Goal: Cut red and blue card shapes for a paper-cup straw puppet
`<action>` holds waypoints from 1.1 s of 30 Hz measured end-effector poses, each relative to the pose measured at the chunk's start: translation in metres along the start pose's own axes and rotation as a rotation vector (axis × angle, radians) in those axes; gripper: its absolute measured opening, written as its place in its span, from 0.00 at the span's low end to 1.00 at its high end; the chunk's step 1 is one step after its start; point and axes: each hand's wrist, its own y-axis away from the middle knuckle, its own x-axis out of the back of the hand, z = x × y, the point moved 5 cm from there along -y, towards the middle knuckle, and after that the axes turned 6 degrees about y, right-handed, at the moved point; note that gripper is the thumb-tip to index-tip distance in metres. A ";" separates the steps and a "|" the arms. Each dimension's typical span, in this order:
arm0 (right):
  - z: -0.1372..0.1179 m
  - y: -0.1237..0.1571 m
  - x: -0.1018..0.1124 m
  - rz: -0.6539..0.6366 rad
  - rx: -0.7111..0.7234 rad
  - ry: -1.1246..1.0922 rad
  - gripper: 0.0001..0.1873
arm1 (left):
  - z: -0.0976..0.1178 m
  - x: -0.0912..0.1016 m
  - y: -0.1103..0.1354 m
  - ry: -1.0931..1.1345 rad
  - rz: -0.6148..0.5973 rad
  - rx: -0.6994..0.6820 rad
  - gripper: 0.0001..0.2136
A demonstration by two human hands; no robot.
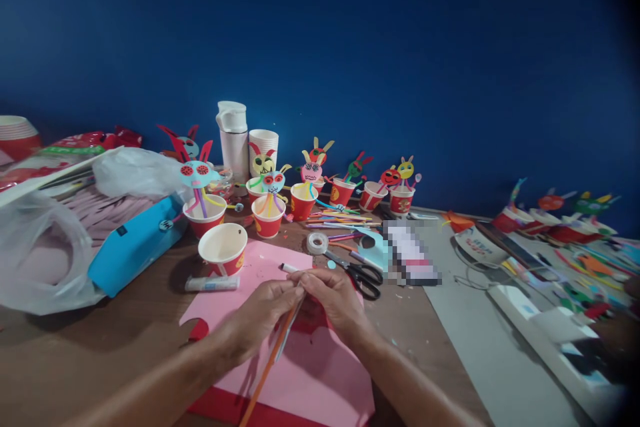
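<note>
My left hand and my right hand meet above a pink paper sheet, their fingers pinching a thin orange stick. The stick runs down toward me, and a pale strip lies along it. A white-capped marker sits just beyond my fingers. What my fingertips hide cannot be seen. Red paper shows beneath the pink sheet. Close to my right hand lie black-handled scissors and a roll of clear tape.
A glue stick and a red paper cup stand left of the sheet. Decorated cup figures line the wooden table by a blue wall. A plastic bag lies left; a white power strip lies right.
</note>
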 end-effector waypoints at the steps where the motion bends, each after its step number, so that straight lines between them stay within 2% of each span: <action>1: -0.001 0.000 -0.001 -0.010 -0.006 -0.007 0.12 | 0.000 0.001 0.000 -0.011 -0.001 0.006 0.13; 14: 0.011 -0.001 0.003 -0.030 -0.021 0.079 0.14 | -0.003 0.004 -0.002 -0.052 0.004 0.050 0.13; 26: 0.008 0.001 0.002 -0.010 0.025 0.138 0.17 | -0.008 0.007 -0.002 -0.039 -0.005 0.054 0.14; 33: 0.002 0.001 0.000 -0.008 0.048 0.150 0.15 | -0.010 0.008 -0.002 -0.030 -0.007 0.062 0.14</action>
